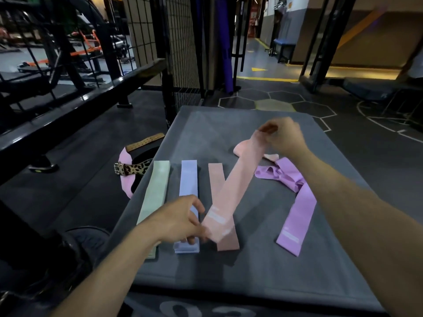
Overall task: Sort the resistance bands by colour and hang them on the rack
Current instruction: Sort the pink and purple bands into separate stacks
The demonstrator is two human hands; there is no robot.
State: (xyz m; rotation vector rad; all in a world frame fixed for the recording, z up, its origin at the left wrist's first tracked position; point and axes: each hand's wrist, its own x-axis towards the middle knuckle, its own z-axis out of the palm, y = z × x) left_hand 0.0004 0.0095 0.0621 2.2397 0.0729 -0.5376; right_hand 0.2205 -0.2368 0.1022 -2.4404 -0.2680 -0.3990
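A pink resistance band (238,186) stretches slantwise above the grey mat (251,266). My left hand (180,221) pinches its near end and my right hand (285,136) grips its far end. Flat on the mat lie a green band (155,193), a blue band (188,184) and another pink band (215,179), side by side. A purple band (297,202) lies crumpled to the right, and a small piece of pink band (271,157) shows beyond it.
On the floor left of the mat lie a leopard-print belt (135,169), a tan leather belt (146,141) and a pink strap (125,179). A black metal rack (75,99) and wire mesh panels (180,42) stand at the back left.
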